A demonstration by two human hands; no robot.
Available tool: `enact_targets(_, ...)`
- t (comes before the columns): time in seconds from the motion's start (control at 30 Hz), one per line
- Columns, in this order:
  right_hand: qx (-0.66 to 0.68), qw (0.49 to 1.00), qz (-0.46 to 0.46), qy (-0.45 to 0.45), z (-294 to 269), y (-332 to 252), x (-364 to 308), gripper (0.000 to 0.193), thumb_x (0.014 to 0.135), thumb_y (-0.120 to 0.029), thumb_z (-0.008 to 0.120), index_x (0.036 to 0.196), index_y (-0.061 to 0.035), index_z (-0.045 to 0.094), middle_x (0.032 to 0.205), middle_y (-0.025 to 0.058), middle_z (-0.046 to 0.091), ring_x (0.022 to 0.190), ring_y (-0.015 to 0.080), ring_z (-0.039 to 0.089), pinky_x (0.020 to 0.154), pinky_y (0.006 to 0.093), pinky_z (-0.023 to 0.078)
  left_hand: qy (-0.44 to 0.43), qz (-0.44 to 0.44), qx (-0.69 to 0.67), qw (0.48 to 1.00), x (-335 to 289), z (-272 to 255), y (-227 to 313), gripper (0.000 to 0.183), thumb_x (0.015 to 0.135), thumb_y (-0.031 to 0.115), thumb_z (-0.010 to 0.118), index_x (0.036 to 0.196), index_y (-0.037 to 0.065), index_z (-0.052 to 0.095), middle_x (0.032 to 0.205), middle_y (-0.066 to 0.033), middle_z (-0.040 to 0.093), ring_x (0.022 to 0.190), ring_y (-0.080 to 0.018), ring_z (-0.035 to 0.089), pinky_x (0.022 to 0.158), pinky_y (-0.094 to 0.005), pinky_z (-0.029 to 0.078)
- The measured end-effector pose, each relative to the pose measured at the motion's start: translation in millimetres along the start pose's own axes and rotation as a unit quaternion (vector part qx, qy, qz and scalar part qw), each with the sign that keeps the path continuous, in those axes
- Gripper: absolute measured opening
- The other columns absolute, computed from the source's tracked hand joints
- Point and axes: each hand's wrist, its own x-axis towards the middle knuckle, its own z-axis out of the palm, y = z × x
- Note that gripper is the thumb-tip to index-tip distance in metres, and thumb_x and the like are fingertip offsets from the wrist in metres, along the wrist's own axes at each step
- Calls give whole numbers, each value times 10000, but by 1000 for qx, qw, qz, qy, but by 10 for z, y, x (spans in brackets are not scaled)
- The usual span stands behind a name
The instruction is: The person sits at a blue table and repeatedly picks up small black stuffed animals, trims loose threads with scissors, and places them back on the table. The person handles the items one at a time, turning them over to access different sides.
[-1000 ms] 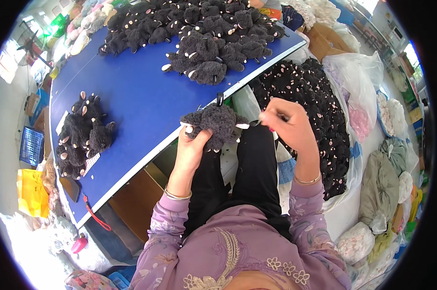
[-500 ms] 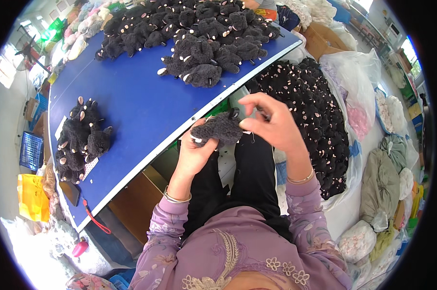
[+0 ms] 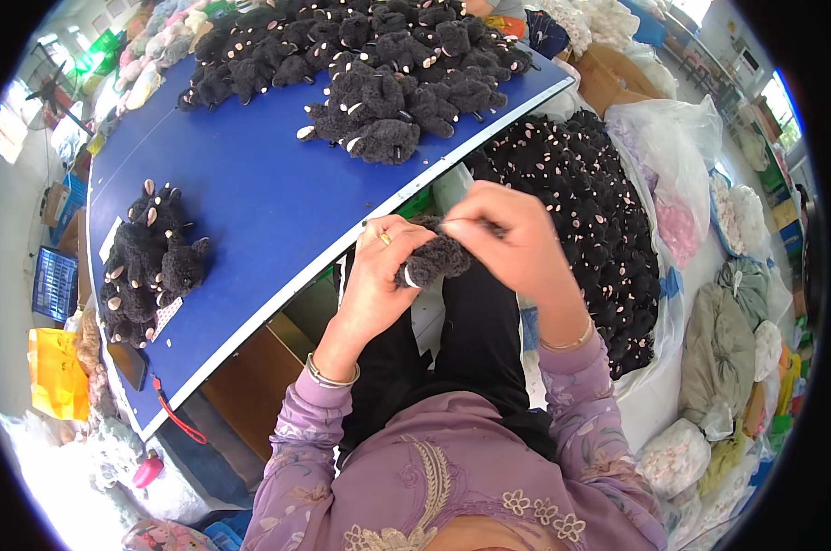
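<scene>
Above my lap, my left hand (image 3: 377,275) is closed around a small black plush toy (image 3: 449,257) with curly fur and a white patch at its lower end. My right hand (image 3: 516,241) is pinched at the toy's upper right side, slightly blurred. Whatever lies between its fingertips is too small to make out. Fingers of both hands cover much of the toy's upper part.
On the blue table (image 3: 241,184) lie a large heap of black plush toys (image 3: 370,83) at the far side and a smaller group (image 3: 149,266) at the left. A phone (image 3: 127,365) with a red strap lies by the corner. Right of me sits a big sack of black plush pieces (image 3: 581,230).
The plush toy has been turned in my left hand, whose back now faces up. My right hand has moved slightly left and down, its fingers closing at the toy.
</scene>
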Motion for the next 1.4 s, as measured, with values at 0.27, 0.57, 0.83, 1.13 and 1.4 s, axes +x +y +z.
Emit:
enact_targets(0.27, 45, 997, -49, -46, -291, 81, -135, 178, 721, -57, 771, 726, -27, 596, 867, 13, 605, 596, 38, 435, 519, 191, 329, 107, -276, -349, 889, -64, 1, -69, 211, 862, 0, 543, 1057, -60, 595, 976, -77, 662, 812, -113, 629, 742, -262, 515)
enact_targets(0.57, 74, 992, 90, 46, 35, 454, 1, 242, 867, -178, 668, 1031, -5, 628, 819, -21, 557, 723, 35, 494, 624, 219, 425, 88, -270, -410, 867, -54, 42, 97, 263, 852, -8, 528, 1104, -51, 594, 954, -60, 663, 814, -117, 627, 718, -251, 509)
enact_targets(0.83, 102, 984, 138, 50, 220, 481, -46, 283, 885, -161, 638, 713, 9, 491, 635, -3, 477, 629, 45, 396, 548, 256, 372, 35, -307, -441, 843, -192, 131, 85, 273, 837, 68, 659, 1087, -24, 603, 961, -46, 656, 873, -122, 616, 783, -274, 503)
enact_targets(1.13, 38, 995, 24, 87, -25, 118, -158, 189, 857, -83, 635, 719, 2, 538, 625, 0, 459, 592, 49, 395, 530, 236, 336, -260, -332, -303, 855, -574, 176, -445, 253, 897, 122, 608, 1120, 3, 600, 954, -52, 658, 861, -123, 612, 792, -285, 499)
enact_targets(1.4, -8, 997, 74, -12, -146, 197, -229, 199, 847, -104, 639, 705, 3, 549, 608, -11, 481, 594, 54, 436, 533, 246, 350, -129, -335, -334, 872, -584, -104, -380, 224, 925, 158, 571, 784, -6, 630, 730, -29, 647, 607, -72, 581, 576, -226, 470)
